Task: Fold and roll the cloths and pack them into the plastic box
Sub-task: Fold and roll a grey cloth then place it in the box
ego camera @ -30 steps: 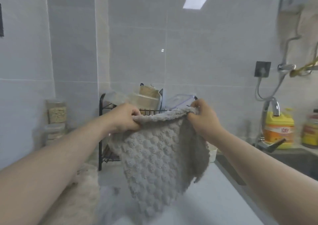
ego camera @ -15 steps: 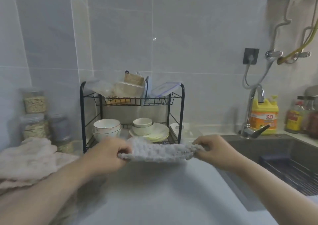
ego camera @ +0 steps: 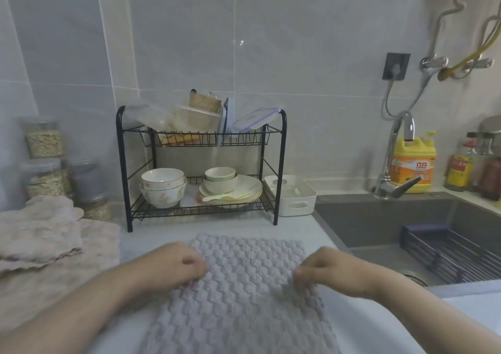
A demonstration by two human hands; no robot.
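We have the grey cloth (ego camera: 244, 286) spread flat on the counter (ego camera: 366, 326) right in front of us, its far edge toward 12 o'clock, so that it can be folded square before rolling. Our left hand (ego camera: 173, 265) sits at the cloth's 9 o'clock edge and our right hand (ego camera: 333, 268) at its 3 o'clock edge. Both are curled with fingers drawn together on the fabric; they seem to pinch or pin the side edges, though we cannot tell whether any cloth is truly clamped between fingers and thumb. Held on both sides like this, the weave stays taut and unwrinkled, which we judge is the set-up for the first fold.

At 12 o'clock, beyond the cloth, stands the black rack (ego camera: 202, 164), bowls (ego camera: 162, 187) and plates (ego camera: 233, 191) on its lower shelf. Just beside it, toward 1 o'clock, is the white box (ego camera: 295, 196), open and seemingly empty, where the rolls should go. At 9 o'clock lies a pile of beige cloths (ego camera: 46, 234), waiting. The sink (ego camera: 406, 223) drops away at 2 o'clock, close to the cloth's right edge; a fold swung wide there could let a corner slip over the rim. The rack's foot is near the far edge, so we have little room to push forward.
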